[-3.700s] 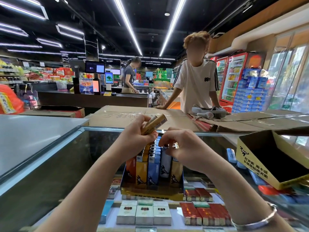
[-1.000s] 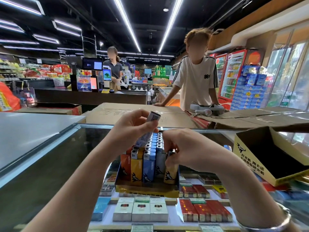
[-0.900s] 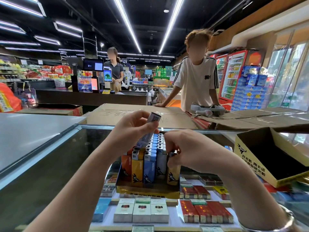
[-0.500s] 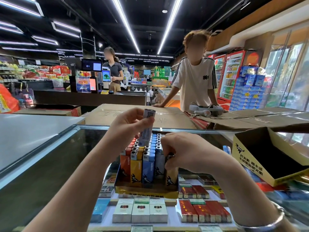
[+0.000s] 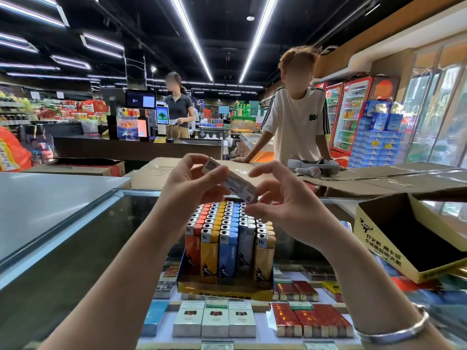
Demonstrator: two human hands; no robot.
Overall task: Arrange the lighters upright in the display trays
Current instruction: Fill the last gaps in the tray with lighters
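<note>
Pale lighter held over the filled display tray, both hands on it.

Left hand (image 5: 192,183) pinching the upper end of a pale grey rectangular lighter (image 5: 228,181) with a printed label, thumb and fingers curled round it; right hand (image 5: 285,205) at 3 o'clock of it, fingertips pinching its lower end, remaining fingers spread and loosely curved. Lighter tilted, slanting from 10 o'clock down to 4 o'clock, clear above the rows. Directly beneath, at 6 o'clock, a blue and yellow cardboard display tray (image 5: 225,290) on the glass counter top (image 5: 83,243), packed with upright plastic lighters (image 5: 222,238) in orange, yellow, blue, pale grey and tan columns, silver tops up. At 3 o'clock of the tray, well apart, an open yellow cardboard box (image 5: 394,238) with black print. Silver bangle (image 5: 394,329) on the right wrist.
</note>
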